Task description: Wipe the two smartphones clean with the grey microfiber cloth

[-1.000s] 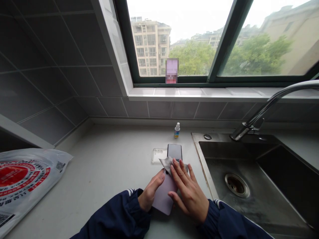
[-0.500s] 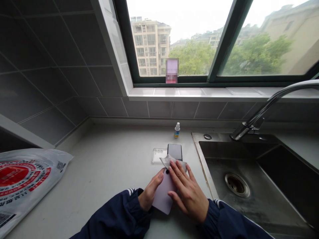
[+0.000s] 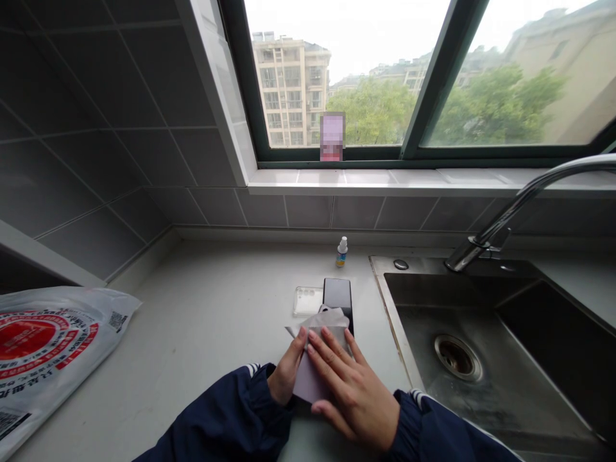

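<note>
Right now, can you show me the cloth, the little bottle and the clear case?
Gray cloth (image 3: 330, 319): head view, top fold.
Small bottle (image 3: 341, 259): head view, label.
Clear phone case (image 3: 308, 301): head view, middle.

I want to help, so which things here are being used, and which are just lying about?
Being used: left hand, right hand, grey cloth, lilac panel, dark phone.

Lying about: clear phone case, small bottle, printed plastic bag, steel sink, tap.

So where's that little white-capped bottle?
In the head view, the small white-capped bottle stands at the back of the countertop, just behind and right of the clear phone case, left of the steel sink.
</note>
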`<state>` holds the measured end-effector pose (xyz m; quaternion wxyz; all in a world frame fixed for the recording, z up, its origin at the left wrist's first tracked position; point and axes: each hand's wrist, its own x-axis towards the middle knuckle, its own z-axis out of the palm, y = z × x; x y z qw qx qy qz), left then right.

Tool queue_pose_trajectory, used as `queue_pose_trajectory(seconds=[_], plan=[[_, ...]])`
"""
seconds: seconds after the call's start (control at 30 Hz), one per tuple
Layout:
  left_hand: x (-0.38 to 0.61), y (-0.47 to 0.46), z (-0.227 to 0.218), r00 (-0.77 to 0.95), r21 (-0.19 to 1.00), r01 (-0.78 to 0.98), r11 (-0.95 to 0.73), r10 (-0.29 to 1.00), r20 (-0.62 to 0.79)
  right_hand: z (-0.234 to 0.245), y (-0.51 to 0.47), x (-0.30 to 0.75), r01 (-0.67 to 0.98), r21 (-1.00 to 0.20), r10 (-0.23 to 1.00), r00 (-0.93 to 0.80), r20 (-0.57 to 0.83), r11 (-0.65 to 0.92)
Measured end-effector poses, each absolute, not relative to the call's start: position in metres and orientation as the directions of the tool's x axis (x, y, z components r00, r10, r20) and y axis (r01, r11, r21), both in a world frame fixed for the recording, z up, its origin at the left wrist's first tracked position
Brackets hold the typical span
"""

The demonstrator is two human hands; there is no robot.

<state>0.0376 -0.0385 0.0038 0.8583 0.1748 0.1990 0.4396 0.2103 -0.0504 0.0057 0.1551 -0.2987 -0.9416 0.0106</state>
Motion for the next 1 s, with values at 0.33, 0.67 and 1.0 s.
queue_pose_trajectory(seconds=[0.33, 0.67, 1.0], plan=[[0.043, -0.042, 0.000, 0.421, 0.705, -0.624, 0.336, 0.905, -0.059, -0.003, -0.040, 0.218, 0.694, -0.131, 0.680, -0.618, 0.395, 0.708], [0.043, -0.043, 0.004, 0.425, 0.603, -0.672, 0.430, 0.891, -0.163, -0.002, -0.048, 0.212, 0.632, -0.160, 0.643, -0.684, 0.346, 0.758], [0.038, -0.038, 0.014, 0.320, 0.439, -0.787, 0.434, 0.895, -0.312, 0.006, -0.067, 0.197, 0.442, -0.191, 0.481, -0.819, 0.313, 0.877]])
